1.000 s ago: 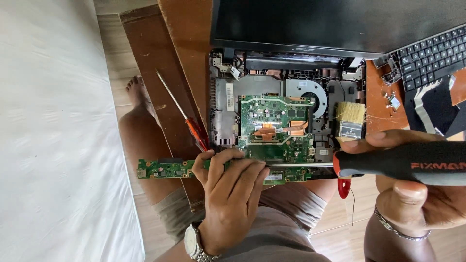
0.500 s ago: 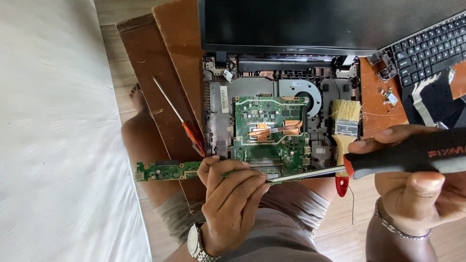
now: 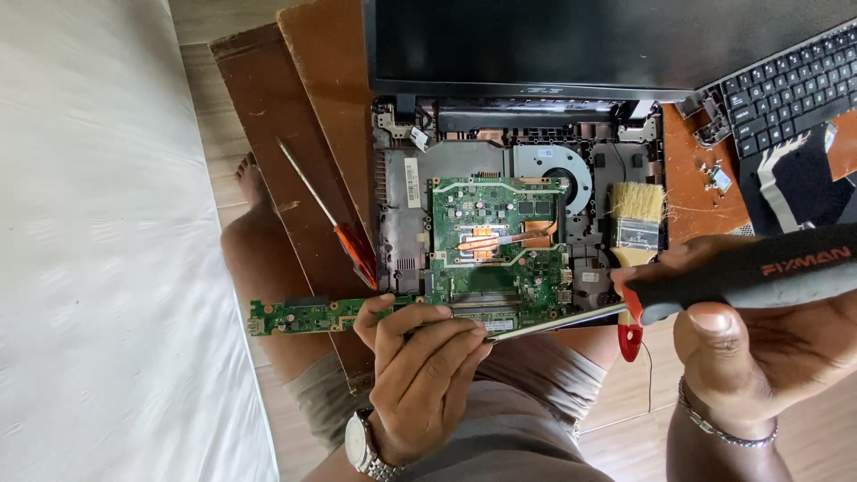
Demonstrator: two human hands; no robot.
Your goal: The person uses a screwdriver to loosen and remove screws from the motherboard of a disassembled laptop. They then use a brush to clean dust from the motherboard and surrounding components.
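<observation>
My left hand grips the near edge of a green motherboard, which lies over the open laptop base. A narrow green strip of the board sticks out to the left. My right hand is closed around the black and red handle of a large screwdriver. Its metal shaft runs left, and the tip meets my left fingertips at the board's edge. A wristwatch is on my left wrist and a bracelet on my right.
A paint brush lies on the laptop base's right side. A thin red-handled screwdriver rests on the brown wooden boards. A detached keyboard and loose small parts sit at the right. The dark laptop screen is behind, and a white mattress at the left.
The right hand has lifted the handle end a little, so the screwdriver now slants up to the right. The left hand stays on the board's edge. The view shifted slightly.
</observation>
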